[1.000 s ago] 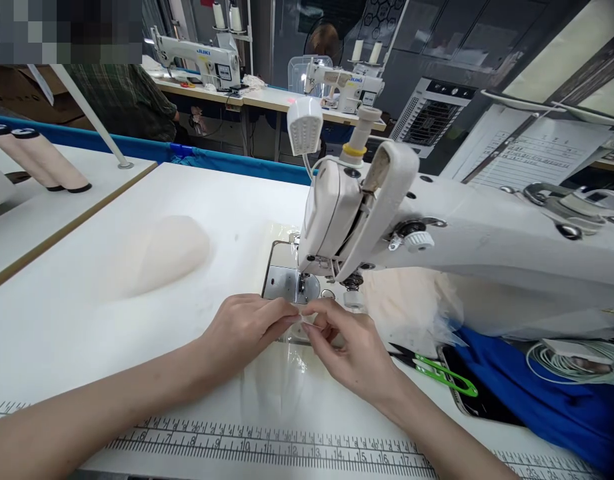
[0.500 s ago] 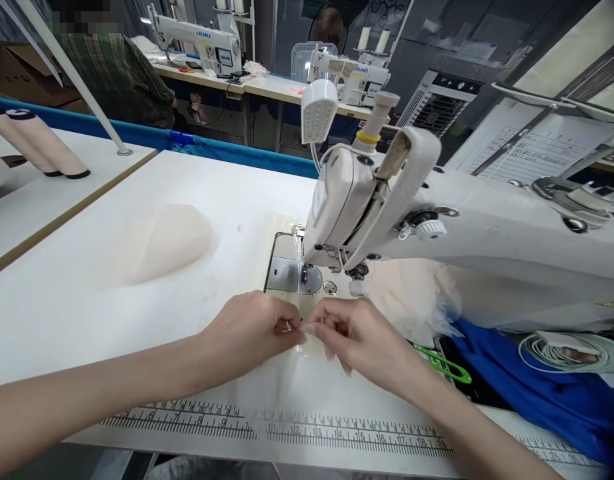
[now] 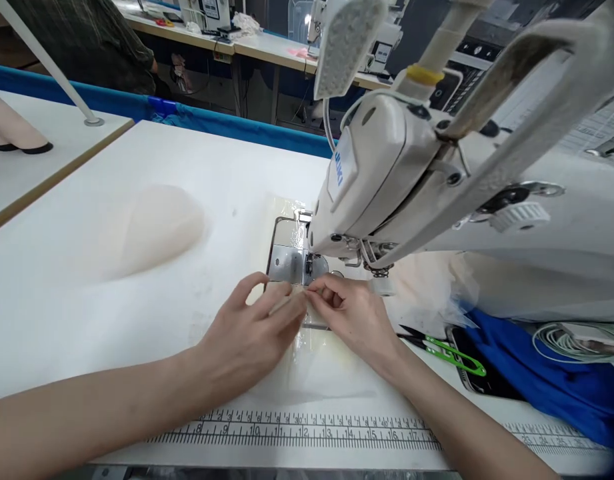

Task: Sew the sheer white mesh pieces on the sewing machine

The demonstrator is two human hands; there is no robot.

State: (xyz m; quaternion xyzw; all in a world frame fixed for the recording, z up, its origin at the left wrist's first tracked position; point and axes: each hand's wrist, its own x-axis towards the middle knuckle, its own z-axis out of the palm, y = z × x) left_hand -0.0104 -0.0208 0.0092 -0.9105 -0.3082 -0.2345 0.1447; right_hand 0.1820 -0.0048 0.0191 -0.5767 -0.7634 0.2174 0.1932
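My left hand and my right hand meet fingertip to fingertip on the white table, just in front of the metal needle plate of a white sewing machine. Between them they pinch a small pale piece of fabric, too small to make out well. Both hands have their fingers pressed together on it. The machine's needle and presser foot stand just beyond the fingertips. A sheer pale sheet lies under my wrists.
A pale padded shape lies on the table at left. Green thread snips, a dark phone, blue cloth and a coiled cable sit under the machine arm at right. A printed ruler runs along the front edge. Another person sits at back left.
My view has dropped closer to the machine head. Both hands have slid forward with the small piece, from the table in front up to the needle plate.
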